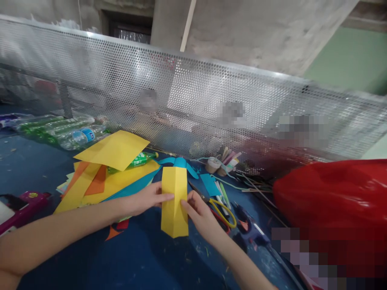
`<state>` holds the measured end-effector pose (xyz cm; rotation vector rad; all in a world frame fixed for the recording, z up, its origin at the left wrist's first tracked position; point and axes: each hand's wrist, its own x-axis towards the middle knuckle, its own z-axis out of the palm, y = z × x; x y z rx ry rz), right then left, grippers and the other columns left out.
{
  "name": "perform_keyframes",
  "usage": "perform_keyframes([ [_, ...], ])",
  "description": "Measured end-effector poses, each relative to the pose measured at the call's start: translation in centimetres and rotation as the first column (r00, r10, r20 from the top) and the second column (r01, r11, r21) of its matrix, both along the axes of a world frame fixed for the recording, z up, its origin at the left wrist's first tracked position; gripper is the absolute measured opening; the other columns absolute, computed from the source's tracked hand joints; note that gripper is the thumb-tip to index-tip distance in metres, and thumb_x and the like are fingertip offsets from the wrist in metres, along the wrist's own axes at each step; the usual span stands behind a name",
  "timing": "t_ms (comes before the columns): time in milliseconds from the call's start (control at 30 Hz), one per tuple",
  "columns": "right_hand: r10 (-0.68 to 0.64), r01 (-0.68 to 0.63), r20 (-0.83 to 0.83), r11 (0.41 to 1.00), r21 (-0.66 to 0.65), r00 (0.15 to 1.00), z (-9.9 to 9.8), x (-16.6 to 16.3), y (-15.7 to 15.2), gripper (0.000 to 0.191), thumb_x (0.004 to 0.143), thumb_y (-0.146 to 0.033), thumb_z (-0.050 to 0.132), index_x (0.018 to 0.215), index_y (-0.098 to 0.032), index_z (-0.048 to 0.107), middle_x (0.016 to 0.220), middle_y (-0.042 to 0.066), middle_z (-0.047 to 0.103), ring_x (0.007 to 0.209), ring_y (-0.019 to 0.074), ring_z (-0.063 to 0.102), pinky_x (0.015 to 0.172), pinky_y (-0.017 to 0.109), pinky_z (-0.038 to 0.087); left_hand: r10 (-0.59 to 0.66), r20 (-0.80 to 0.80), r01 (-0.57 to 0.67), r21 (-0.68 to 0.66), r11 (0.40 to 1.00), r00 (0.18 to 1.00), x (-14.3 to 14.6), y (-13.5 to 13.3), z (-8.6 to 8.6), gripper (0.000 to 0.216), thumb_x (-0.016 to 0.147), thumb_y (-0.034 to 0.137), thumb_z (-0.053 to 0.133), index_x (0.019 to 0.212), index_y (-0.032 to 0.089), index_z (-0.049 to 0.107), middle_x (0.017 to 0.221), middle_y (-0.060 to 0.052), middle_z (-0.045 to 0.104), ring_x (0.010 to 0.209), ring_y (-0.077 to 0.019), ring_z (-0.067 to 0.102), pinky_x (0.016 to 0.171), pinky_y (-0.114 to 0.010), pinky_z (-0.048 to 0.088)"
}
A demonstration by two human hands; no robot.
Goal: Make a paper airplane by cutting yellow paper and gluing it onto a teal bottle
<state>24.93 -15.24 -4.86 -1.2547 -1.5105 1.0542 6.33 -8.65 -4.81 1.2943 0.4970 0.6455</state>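
Between my hands is a folded strip of yellow paper (174, 209), held upright above the blue table, with a crease running down its middle. My left hand (150, 198) pinches its left edge, thumb in front and fingers behind. On the opposite edge, my right hand (198, 209) grips with the thumb on the front and the other fingers curled. Scissors with yellow and red handles (231, 219) lie just right of my right hand. Behind the strip is a cut blue paper shape (180, 162). Left of it spreads a pile of coloured paper, topped by a yellow sheet (113, 150).
A perforated metal screen (193, 88) runs along the table's back. Plastic bottles (81, 135) lie at the far left, a magenta tool (28, 203) nearer. To the right are markers (223, 195), a blue glue gun (252, 229), cords, and a large red shiny object (332, 193).
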Motion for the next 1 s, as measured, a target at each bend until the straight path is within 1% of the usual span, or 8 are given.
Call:
perform_keyframes([
  [167, -0.030, 0.027, -0.057, 0.998, -0.061, 0.998, 0.3, 0.1, 0.3, 0.040, 0.075, -0.059, 0.059, 0.076, -0.024, 0.041, 0.067, -0.004, 0.048, 0.060, 0.0138, 0.051, 0.052, 0.025, 0.045, 0.085, 0.038, -0.089, 0.099, 0.991, 0.996, 0.0, 0.4, -0.3, 0.041, 0.077, 0.039, 0.067, 0.109, 0.014, 0.057, 0.114, -0.014, 0.064, 0.098, -0.0255, 0.063, 0.086, -0.042, 0.049],
  [300, -0.118, 0.104, -0.114, 0.987, -0.120, 0.986, 0.4, 0.3, 0.6, 0.042, 0.073, -0.062, 0.059, 0.088, -0.025, 0.045, 0.065, -0.004, 0.054, 0.055, 0.0164, 0.055, 0.048, 0.028, 0.047, -0.006, -0.035, 0.011, 0.152, 0.988, 0.999, -0.1, 0.0, -0.2, 0.042, 0.078, 0.038, 0.067, 0.112, 0.015, 0.056, 0.110, -0.012, 0.066, 0.098, -0.0255, 0.064, 0.084, -0.040, 0.050],
  [400, -0.199, 0.195, -0.093, 0.979, -0.051, 0.975, 0.0, 0.8, 0.9, 0.039, 0.074, -0.061, 0.058, 0.080, -0.025, 0.044, 0.059, -0.005, 0.052, 0.049, 0.0153, 0.052, 0.043, 0.027, 0.043, -0.022, -0.115, 0.045, 0.204, 0.978, 0.993, -0.1, -0.2, -0.4, 0.036, 0.081, 0.040, 0.061, 0.107, 0.016, 0.057, 0.103, -0.010, 0.067, 0.093, -0.0230, 0.064, 0.079, -0.037, 0.050],
  [600, -0.270, 0.265, 0.031, 0.957, 0.114, 0.962, -0.2, 1.7, 1.1, 0.035, 0.079, -0.055, 0.057, 0.073, -0.026, 0.040, 0.054, -0.006, 0.048, 0.046, 0.0148, 0.048, 0.044, 0.027, 0.041, 0.149, -0.336, -0.016, 0.368, 0.930, 0.930, 0.0, -0.1, -0.8, 0.033, 0.085, 0.047, 0.051, 0.075, 0.016, 0.056, 0.067, 0.001, 0.058, 0.060, -0.0131, 0.054, 0.054, -0.025, 0.040],
  [700, -0.260, 0.255, 0.029, 0.961, 0.109, 0.965, 0.2, 1.5, 0.8, 0.032, 0.080, -0.053, 0.055, 0.076, -0.026, 0.040, 0.057, -0.005, 0.050, 0.046, 0.0149, 0.050, 0.045, 0.028, 0.042, 0.106, -0.293, -0.039, 0.227, 0.973, 0.950, 0.1, -0.1, -0.9, 0.030, 0.084, 0.046, 0.054, 0.080, 0.016, 0.057, 0.073, -0.001, 0.062, 0.066, -0.0151, 0.059, 0.058, -0.027, 0.044],
  [800, -0.149, 0.146, 0.026, 0.986, 0.074, 0.989, 0.3, 1.3, 0.6, 0.030, 0.083, -0.049, 0.053, 0.101, -0.027, 0.043, 0.062, -0.005, 0.053, 0.048, 0.0152, 0.053, 0.045, 0.027, 0.043, -0.038, -0.145, 0.040, 0.010, 0.999, 0.989, 0.0, 0.0, -1.3, 0.033, 0.083, 0.042, 0.059, 0.107, 0.020, 0.056, 0.099, -0.006, 0.067, 0.090, -0.0203, 0.064, 0.076, -0.033, 0.049],
  [900, -0.124, 0.121, 0.034, 0.990, 0.076, 0.992, 0.1, 1.3, 0.7, 0.028, 0.088, -0.046, 0.047, 0.107, -0.027, 0.041, 0.065, -0.004, 0.054, 0.053, 0.0150, 0.055, 0.046, 0.025, 0.043, -0.140, -0.113, 0.134, -0.059, 0.989, 0.984, -0.1, 0.4, -2.1, 0.047, 0.081, 0.041, 0.062, 0.123, 0.024, 0.049, 0.106, -0.007, 0.067, 0.093, -0.0224, 0.065, 0.080, -0.037, 0.050],
  [1000, -0.224, 0.187, 0.260, 0.969, 0.159, 0.939, -0.1, 1.5, 0.8, 0.021, 0.092, -0.044, 0.037, 0.098, -0.025, 0.044, 0.065, -0.004, 0.054, 0.054, 0.0146, 0.054, 0.049, 0.024, 0.043, -0.194, -0.125, 0.187, -0.066, 0.980, 0.973, -0.1, 0.5, -2.7, 0.044, 0.083, 0.043, 0.060, 0.121, 0.023, 0.052, 0.107, -0.008, 0.068, 0.093, -0.0233, 0.066, 0.081, -0.038, 0.050],
])
